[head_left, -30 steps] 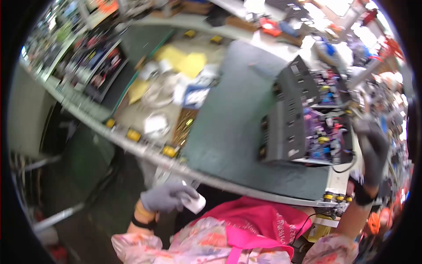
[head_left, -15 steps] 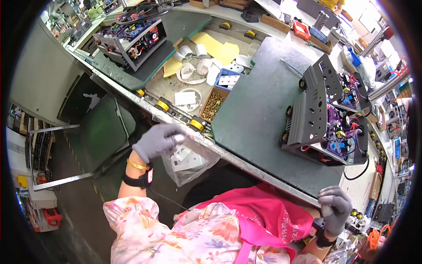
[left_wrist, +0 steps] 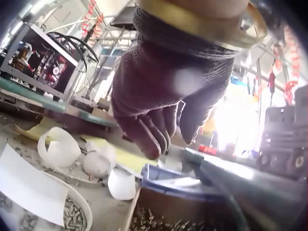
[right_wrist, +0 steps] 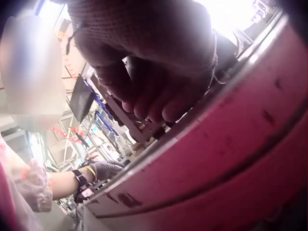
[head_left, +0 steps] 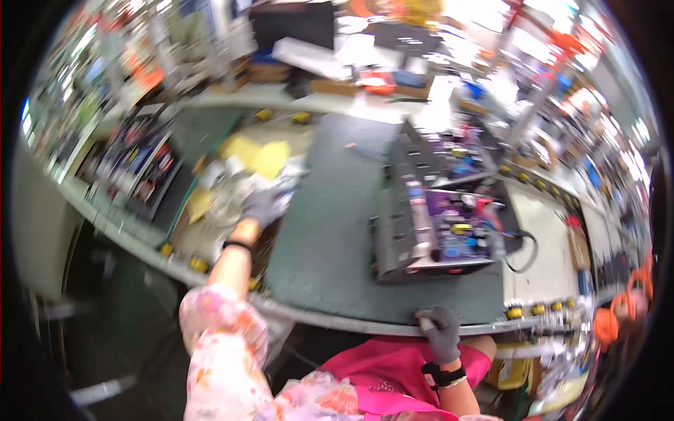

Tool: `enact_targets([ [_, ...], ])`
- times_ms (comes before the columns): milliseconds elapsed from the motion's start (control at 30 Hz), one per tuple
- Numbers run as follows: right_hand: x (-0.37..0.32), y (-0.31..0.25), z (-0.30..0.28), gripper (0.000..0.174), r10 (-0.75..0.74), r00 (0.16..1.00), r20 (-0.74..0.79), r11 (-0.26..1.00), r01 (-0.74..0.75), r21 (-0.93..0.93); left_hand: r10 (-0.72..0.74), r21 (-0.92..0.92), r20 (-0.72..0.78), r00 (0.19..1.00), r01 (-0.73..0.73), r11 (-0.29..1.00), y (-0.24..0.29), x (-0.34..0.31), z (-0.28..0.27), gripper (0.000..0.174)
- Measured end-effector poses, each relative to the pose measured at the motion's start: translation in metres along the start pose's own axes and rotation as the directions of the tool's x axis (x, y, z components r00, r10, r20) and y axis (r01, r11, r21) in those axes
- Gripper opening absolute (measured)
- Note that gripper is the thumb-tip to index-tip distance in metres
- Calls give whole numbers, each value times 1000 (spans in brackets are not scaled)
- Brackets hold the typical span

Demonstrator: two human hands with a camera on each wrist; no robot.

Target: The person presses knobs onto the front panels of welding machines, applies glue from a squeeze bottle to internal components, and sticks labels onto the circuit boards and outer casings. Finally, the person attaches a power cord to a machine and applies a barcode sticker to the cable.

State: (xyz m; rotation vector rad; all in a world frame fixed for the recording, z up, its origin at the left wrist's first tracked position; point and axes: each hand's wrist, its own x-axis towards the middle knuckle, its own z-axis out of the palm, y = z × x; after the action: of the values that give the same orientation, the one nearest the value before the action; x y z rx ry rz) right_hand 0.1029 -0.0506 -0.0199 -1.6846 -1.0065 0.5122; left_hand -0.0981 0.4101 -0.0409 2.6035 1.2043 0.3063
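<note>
My grey-gloved left hand [head_left: 261,208] reaches over the parts area left of the dark green mat [head_left: 319,274]. The left wrist view shows its fingers hanging down, slightly bent, with nothing visible between them. Below them are a blue tray [left_wrist: 156,176] and a box of small brass parts [left_wrist: 166,224]. White curled pieces [left_wrist: 60,149] lie beside these. At the bench's front edge, my gloved right hand [head_left: 441,335] rests with loosely curled fingers. Bare fingertips [right_wrist: 173,111] show in the right wrist view; no held thing shows there.
Two dark-cased units with exposed wiring [head_left: 456,224] stand on the mat's right side. Another unit [head_left: 133,168] stands on the left bench. Yellow sheets [head_left: 270,160] lie behind the loose parts. A black cable [head_left: 530,256] loops out at the right.
My left hand, earlier with a white piece and then over a plastic bag below the bench edge, has moved forward over the parts. The right hand came back from beside the units to the front edge.
</note>
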Motion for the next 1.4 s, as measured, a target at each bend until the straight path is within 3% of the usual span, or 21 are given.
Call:
enact_targets([
  [33,-2,1,-1,13,-34,999,-32,999,33,-29,-18,53,100,995,13,998,10,6,-3,40],
  [67,-3,-2,-2,13,-39,999,-28,996,36,-87,74,69,-6,997,-74,995,-4,12,17,37],
  [133,-2,-5,-3,13,-33,999,-24,979,28,-200,207,64,-17,978,-205,977,-29,19,34,30],
  [167,-2,-1,-1,12,-111,991,-75,979,96,-180,354,42,-102,930,-352,935,-44,21,43,30],
  [200,-1,4,2,12,-193,975,-111,970,173,-172,408,24,-129,904,-408,913,-38,18,36,32],
  [233,-1,2,3,12,-183,975,-128,977,166,-132,329,138,-15,944,-324,936,-20,8,16,36],
  [267,-2,6,6,12,-208,965,-160,972,186,-142,471,204,-73,879,-449,870,-33,10,20,39],
  [300,-3,7,7,12,-192,966,-174,974,166,-154,381,89,-40,924,-376,922,-39,10,21,37],
  [367,-5,22,15,12,-230,951,-205,965,196,-174,408,-171,-74,910,-415,894,-49,12,22,27],
  [400,-7,23,16,12,-225,952,-209,966,190,-174,285,-321,-25,958,-277,905,-36,4,10,20],
  [467,-6,24,16,13,-224,953,-204,967,190,-171,257,-445,13,966,-225,867,-106,28,56,31],
  [567,-6,18,13,12,-198,964,-178,974,173,-144,247,-483,12,969,-211,850,-110,34,59,30],
  [667,-7,16,13,13,-208,961,-183,973,184,-138,231,-433,11,973,-204,878,-104,34,54,28],
  [700,-7,16,13,14,-219,956,-193,971,195,-136,198,-501,35,980,-154,851,-108,37,59,25],
  [800,-8,18,14,14,-198,962,-189,975,173,-142,192,-405,19,981,-168,899,-97,32,48,26],
  [1000,-7,20,15,13,-228,951,-207,967,197,-159,148,-472,79,986,-94,877,-89,33,44,29],
  [1100,-8,13,13,13,-220,955,-200,969,191,-158,207,-188,61,976,-193,963,-79,28,41,31],
  [1300,-7,15,15,13,-234,950,-207,968,208,-139,293,-336,54,954,-259,906,-92,26,42,39],
  [1400,-7,13,14,12,-223,953,-205,970,195,-145,349,-197,84,933,-327,924,-105,33,44,44],
])
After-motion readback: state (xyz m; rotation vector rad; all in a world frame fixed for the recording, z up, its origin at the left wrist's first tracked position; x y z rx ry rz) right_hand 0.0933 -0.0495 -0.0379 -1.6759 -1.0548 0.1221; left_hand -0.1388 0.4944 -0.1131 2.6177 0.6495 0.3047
